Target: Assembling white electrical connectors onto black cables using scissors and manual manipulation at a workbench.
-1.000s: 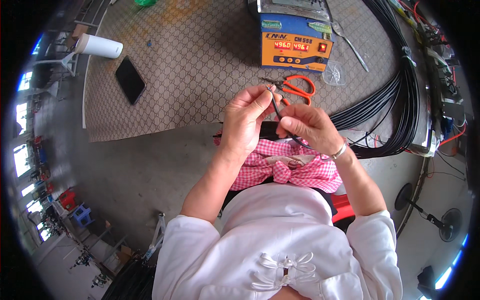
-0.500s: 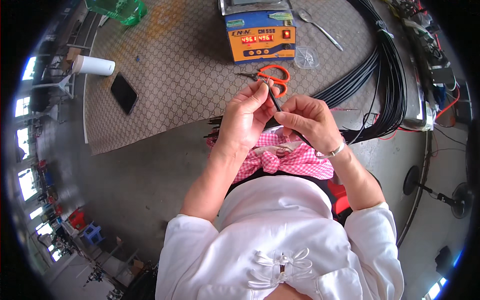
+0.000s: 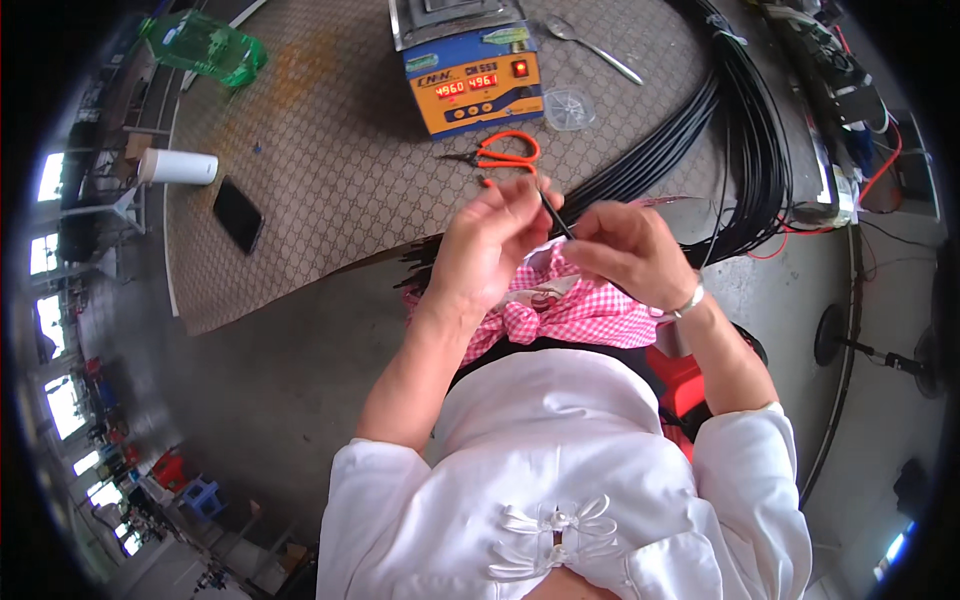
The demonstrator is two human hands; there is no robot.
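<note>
A thin black cable (image 3: pixel 556 216) runs slantwise between my hands, just off the table's front edge. Near its upper end my left hand (image 3: pixel 485 245) pinches it between thumb and fingers. My right hand (image 3: pixel 632 258) has its thumb and bent fingers closed around the lower stretch, and the hand covers the part beyond. Orange-handled scissors (image 3: pixel 512 136) lie on the table just past my left fingertips, one handle loop partly hidden by them. Cut ends of more black cables (image 3: pixel 420 262) stick out behind my left wrist.
An orange and blue heating unit (image 3: pixel 475 95) with a lit display stands at the back. Beside it are a clear round dish (image 3: pixel 569 108) and a spoon (image 3: pixel 595 48). A large black cable bundle (image 3: pixel 755 130) curves along the right. Leftward lie a phone (image 3: pixel 239 214), white cup (image 3: pixel 178 167) and green bottle (image 3: pixel 208 48).
The view has shifted, so the table things sit further left. My right fingers have loosened slightly and moved up the cable; my left hand still pinches near its end.
</note>
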